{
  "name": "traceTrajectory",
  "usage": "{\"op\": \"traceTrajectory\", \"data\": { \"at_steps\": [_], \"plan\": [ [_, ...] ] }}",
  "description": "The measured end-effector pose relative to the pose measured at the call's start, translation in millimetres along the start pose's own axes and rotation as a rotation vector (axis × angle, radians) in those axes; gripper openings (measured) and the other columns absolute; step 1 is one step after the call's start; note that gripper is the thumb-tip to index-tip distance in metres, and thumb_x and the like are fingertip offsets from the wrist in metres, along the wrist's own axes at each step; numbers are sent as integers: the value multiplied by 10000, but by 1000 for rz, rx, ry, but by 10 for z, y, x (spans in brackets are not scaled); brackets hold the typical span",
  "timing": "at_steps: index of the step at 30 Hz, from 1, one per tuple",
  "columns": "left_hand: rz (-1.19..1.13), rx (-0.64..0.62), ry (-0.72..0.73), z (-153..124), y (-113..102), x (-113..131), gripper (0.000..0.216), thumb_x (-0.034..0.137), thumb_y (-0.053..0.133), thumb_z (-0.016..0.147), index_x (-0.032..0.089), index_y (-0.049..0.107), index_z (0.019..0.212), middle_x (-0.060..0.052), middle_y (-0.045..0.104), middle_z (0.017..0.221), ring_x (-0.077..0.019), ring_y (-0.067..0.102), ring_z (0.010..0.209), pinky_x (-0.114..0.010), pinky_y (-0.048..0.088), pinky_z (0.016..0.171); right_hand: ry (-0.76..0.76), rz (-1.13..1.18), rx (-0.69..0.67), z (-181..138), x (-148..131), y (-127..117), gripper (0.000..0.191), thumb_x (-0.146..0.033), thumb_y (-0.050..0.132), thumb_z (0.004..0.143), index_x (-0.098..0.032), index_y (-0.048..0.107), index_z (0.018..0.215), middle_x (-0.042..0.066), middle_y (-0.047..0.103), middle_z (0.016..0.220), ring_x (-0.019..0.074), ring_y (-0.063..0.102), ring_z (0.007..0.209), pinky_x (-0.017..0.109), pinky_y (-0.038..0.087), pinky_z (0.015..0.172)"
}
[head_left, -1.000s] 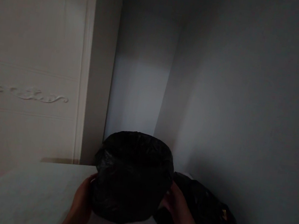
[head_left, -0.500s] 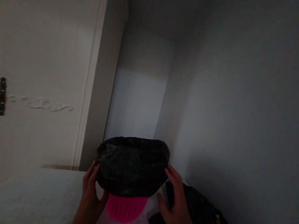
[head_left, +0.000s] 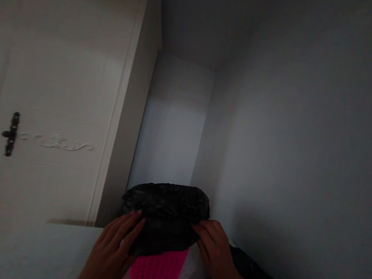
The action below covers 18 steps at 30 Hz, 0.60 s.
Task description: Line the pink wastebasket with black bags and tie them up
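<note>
A black plastic bag (head_left: 164, 235) is draped over the top of a pink slotted basket (head_left: 154, 275), its upper part bunched and folded outward around the rim. On the left front of the bag, my left hand (head_left: 113, 244) has its fingers over the plastic and its thumb lower down near the basket. The fingers of my right hand (head_left: 214, 248) are pinched on the bag's right side; the fingertips are partly lost in the dark plastic. Only the lower part of the basket shows.
More black plastic (head_left: 257, 277), with a small yellow mark, lies to the right by the grey wall (head_left: 308, 151). The basket stands on a white covered surface (head_left: 38, 248). A white wardrobe (head_left: 67, 73) with a dark handle (head_left: 11, 134) rises at the left.
Both hands have moved inward from the bag's sides onto its front and closed on the plastic. The bag's front now hangs in a fold. The view has tilted slightly up.
</note>
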<state>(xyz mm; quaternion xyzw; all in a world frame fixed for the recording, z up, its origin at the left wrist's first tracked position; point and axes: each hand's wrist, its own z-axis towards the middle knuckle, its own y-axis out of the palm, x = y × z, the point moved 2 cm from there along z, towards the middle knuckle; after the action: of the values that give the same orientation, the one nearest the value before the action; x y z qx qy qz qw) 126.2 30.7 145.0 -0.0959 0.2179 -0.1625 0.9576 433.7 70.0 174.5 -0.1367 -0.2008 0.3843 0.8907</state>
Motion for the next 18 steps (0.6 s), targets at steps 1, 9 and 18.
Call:
{"op": "traceTrajectory", "data": {
  "at_steps": [1, 9, 18],
  "plan": [
    [-17, -5, 27, 80, -15, 7, 395, 271, 497, 1065, 120, 614, 1411, -182, 722, 1362, -317, 645, 1255, -444, 491, 1076, 43, 26, 13, 24, 7, 11, 299, -142, 450, 1066, -212, 666, 1260, 94, 780, 1019, 248, 715, 892, 400, 621, 769],
    [-403, -70, -250, 518, 64, -111, 168, 203, 537, 1034, 252, 695, 1007, -37, 799, 929, -223, 772, 843, -336, 618, 735, 404, 141, -160, 366, 233, 94, 238, -109, 525, 991, -242, 696, 1089, 68, 758, 1058, 249, 731, 1012, 412, 589, 897],
    [-461, -130, -677, 484, 78, -254, 385, 378, 663, 923, 257, 691, 1288, -129, 699, 1427, -352, 661, 1304, -643, 520, 1125, 552, 122, -443, 428, 847, 115, 287, -360, 705, 960, -226, 666, 1211, 89, 693, 1193, 257, 699, 1139, 407, 534, 1027]
  ]
}}
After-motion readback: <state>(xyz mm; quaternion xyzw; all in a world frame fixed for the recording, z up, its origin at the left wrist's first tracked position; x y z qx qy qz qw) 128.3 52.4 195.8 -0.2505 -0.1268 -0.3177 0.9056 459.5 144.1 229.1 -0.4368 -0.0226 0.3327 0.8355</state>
